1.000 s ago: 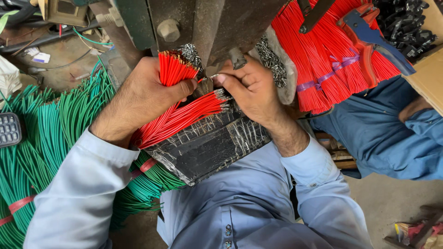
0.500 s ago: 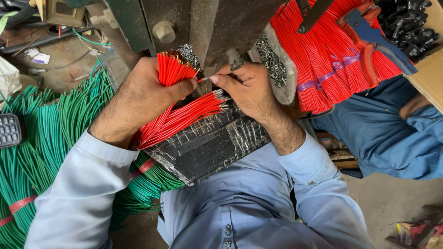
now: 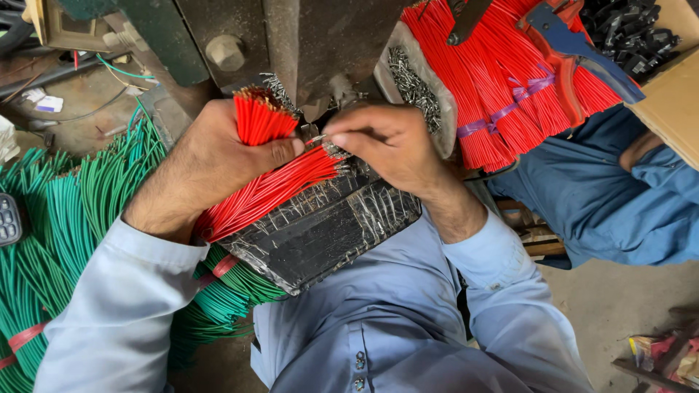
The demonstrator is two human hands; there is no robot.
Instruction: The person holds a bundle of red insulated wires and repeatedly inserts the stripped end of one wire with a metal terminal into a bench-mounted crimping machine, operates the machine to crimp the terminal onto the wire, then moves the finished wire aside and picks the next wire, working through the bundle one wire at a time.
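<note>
My left hand point(image 3: 211, 156) grips an upright bunch of short red wires point(image 3: 258, 120) in its fist, right in front of a dark metal press point(image 3: 328, 44). More red wires point(image 3: 269, 193) lie fanned across a black taped block point(image 3: 320, 229) on my lap, under that hand. My right hand point(image 3: 389, 142) pinches a small metal piece, with its fingertips at the base of the press, touching the ends of the fanned wires. Whether a single wire sits in that pinch is too small to tell.
Big bundles of green wires point(image 3: 65, 225) lie at the left. A tied bundle of red wires point(image 3: 502, 80) with a blue-handled tool point(image 3: 575, 47) on it sits at the upper right, beside a tray of small metal terminals point(image 3: 415, 80). Another person's blue-clad leg point(image 3: 619, 196) is at the right.
My right hand has shifted slightly left toward the press base. My left hand holds the red bunch as before.
</note>
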